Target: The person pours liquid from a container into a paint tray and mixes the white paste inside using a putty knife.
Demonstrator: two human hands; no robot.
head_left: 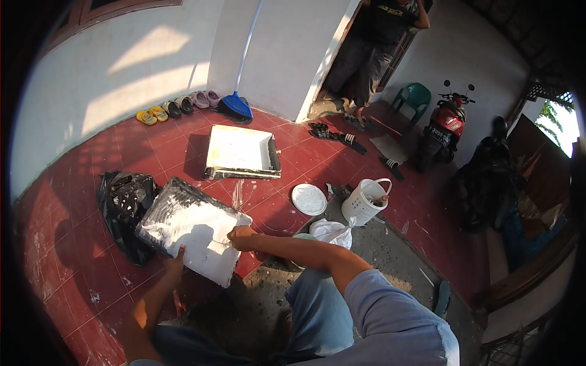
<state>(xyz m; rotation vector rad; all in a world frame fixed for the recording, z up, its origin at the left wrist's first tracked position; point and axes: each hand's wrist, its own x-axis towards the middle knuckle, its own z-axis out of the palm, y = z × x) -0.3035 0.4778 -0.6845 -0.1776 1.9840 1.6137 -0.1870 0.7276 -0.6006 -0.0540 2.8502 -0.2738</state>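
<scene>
A black tray coated with white paint (198,235) lies tilted in front of me, partly over a crumpled black plastic bag (125,207). My left hand (175,262) grips the tray's near edge, with the thumb on top. At the tray's right side my right hand (243,238) is closed; whether it holds the rim or a small tool is too small to tell. Farther away, a second paint-stained tray (241,149) rests on the red tiles. A round white lid (309,199) lies to the right of my right hand.
A white bucket (365,202) and a white bag (332,233) are on the right. Shoes (172,108) and a blue broom (236,105) are by the wall. A person (372,49) stands in the doorway, near a green chair (412,99) and a red scooter (448,122).
</scene>
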